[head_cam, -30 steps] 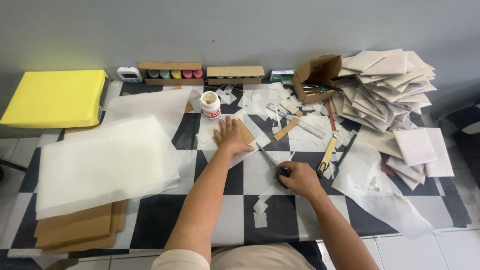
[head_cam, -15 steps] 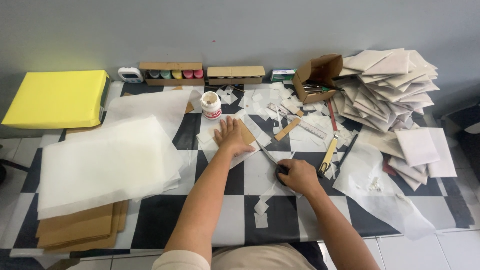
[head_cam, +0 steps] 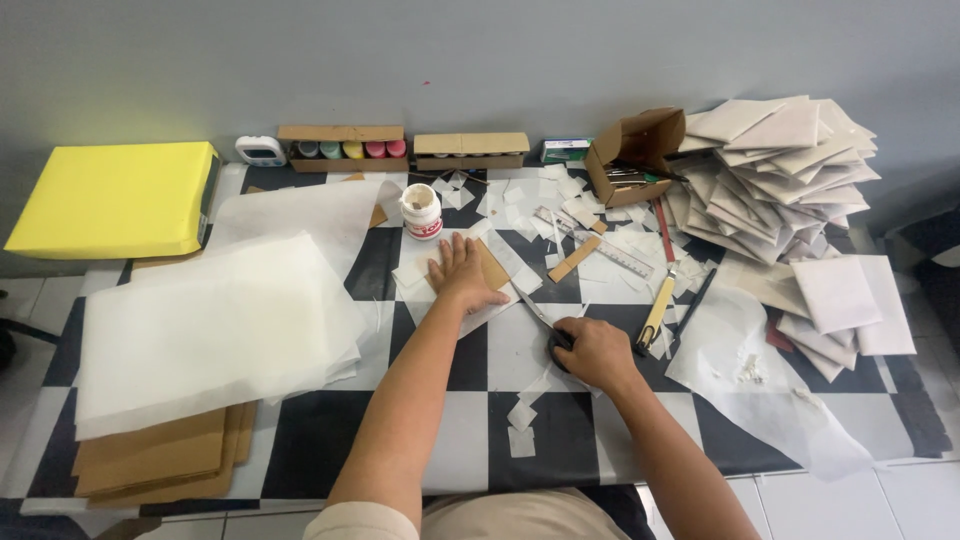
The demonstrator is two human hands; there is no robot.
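Two hands busy — glue jar (head_cam: 421,211), ruler (head_cam: 600,247) (scraps around) nearby.

Soft, even daylight fills the view, moderately bright, with no hard beam from any side. Shadows are faint and short: a thin dark edge lies under the left hand (head_cam: 462,272) and the right hand (head_cam: 590,352) on the checkered surface (head_cam: 320,430). The white paper stack (head_cam: 215,325) is pale and nearly washed out, losing detail. Focus is sharp at the centre; the wide lens bends the surface edges, and the corners look slightly softer.
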